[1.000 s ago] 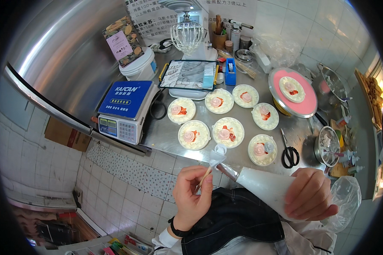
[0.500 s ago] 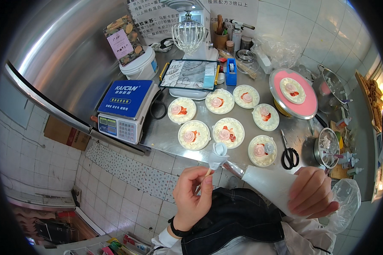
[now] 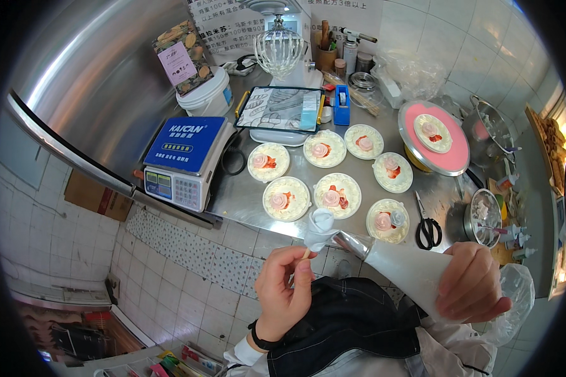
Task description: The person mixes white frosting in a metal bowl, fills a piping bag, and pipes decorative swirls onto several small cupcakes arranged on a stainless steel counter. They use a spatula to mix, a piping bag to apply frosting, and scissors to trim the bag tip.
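Observation:
Between thumb and fingers my left hand [image 3: 285,281] pinches a thin wooden stick [image 3: 306,253]. On top of the stick is a pale blue-white cream rose [image 3: 321,227] with layered petals. My right hand [image 3: 473,283] is wrapped round a white piping bag [image 3: 404,269], held nearly level. Its metal tip [image 3: 352,244] points left and is at the rose's lower right side. Beyond my hands, several small round cream cakes [image 3: 287,199] stand on the steel table, topped with pink roses and red pieces. One cake [image 3: 387,221] carries a pink and a pale blue rose.
A pink turntable [image 3: 456,143] with another cake stands at the right, near black-handled scissors [image 3: 428,232] and a steel bowl [image 3: 483,217]. At the left is a blue-topped scale [image 3: 185,147]. A stand mixer [image 3: 283,53] and a tape dispenser [image 3: 341,105] are at the back.
The piping bag and my right hand have shifted slightly right and down. The rose tilts a little more to the left, and its lower petals look fuller.

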{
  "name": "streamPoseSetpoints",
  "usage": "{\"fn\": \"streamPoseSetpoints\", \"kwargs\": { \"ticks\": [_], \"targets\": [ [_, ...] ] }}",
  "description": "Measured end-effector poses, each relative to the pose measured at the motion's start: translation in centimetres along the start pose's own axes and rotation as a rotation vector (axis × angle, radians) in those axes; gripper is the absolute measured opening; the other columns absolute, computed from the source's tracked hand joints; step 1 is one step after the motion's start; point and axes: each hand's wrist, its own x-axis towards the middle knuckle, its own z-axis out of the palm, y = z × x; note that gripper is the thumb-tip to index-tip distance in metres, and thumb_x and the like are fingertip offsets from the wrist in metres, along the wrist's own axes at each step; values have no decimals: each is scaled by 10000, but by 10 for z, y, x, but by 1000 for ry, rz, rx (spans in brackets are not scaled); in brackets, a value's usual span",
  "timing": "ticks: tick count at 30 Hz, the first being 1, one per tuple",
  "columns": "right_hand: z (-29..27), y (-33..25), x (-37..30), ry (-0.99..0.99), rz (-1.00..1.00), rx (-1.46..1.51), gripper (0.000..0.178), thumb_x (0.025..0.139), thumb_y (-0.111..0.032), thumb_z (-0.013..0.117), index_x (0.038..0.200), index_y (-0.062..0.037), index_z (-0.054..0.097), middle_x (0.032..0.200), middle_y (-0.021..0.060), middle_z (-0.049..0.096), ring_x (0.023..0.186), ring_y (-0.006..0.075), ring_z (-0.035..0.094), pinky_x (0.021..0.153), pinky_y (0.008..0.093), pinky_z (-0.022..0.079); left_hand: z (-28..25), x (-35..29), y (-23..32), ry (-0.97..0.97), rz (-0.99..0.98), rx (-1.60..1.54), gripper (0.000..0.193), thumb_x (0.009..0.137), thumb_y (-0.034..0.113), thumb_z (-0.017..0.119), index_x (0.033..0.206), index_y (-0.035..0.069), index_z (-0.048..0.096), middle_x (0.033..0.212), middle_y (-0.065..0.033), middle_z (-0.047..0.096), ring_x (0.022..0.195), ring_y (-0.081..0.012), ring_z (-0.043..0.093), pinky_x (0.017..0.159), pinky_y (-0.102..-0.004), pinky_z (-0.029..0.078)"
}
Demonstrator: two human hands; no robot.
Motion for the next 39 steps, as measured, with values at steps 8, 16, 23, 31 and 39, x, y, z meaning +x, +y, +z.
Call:
{"fn": "streamPoseSetpoints", "kwargs": {
  "ticks": [8,16,23,31,39],
  "targets": [
    [3,1,-5,-84,80,23,633,1009,-283,267,458,-60,483,484,54,557,455,145,559,472,275,528,1,0,0,8,-14,-8,152,954,103,497,1028,-29,501,929,-122,609,630,-76,532,573,-199,429],
    [3,1,6,-103,-4,49,614,1002,-259,272,460,-62,483,493,57,561,407,152,532,434,262,513,1,1,0,-4,10,28,163,959,100,483,1036,-42,507,919,-131,628,613,-78,529,564,-203,427],
    [-1,1,-2,-39,28,-13,631,1008,-289,265,461,-65,486,504,54,569,444,151,553,460,266,528,-2,2,-1,-19,7,30,203,969,122,466,1046,-54,531,899,-137,645,607,-74,526,561,-198,425],
    [0,4,-8,-119,39,53,633,1011,-276,271,481,-40,523,512,72,578,461,163,570,487,280,541,4,6,1,29,-27,-144,185,954,90,491,1093,-2,411,913,-125,591,594,-70,493,557,-197,425],
    [5,9,-7,-57,1,34,630,1010,-273,282,464,-46,501,486,69,553,441,161,555,482,279,538,5,9,-9,37,23,-104,252,883,-24,570,1055,29,394,912,-90,552,629,-66,489,575,-195,431]
  ]
}}
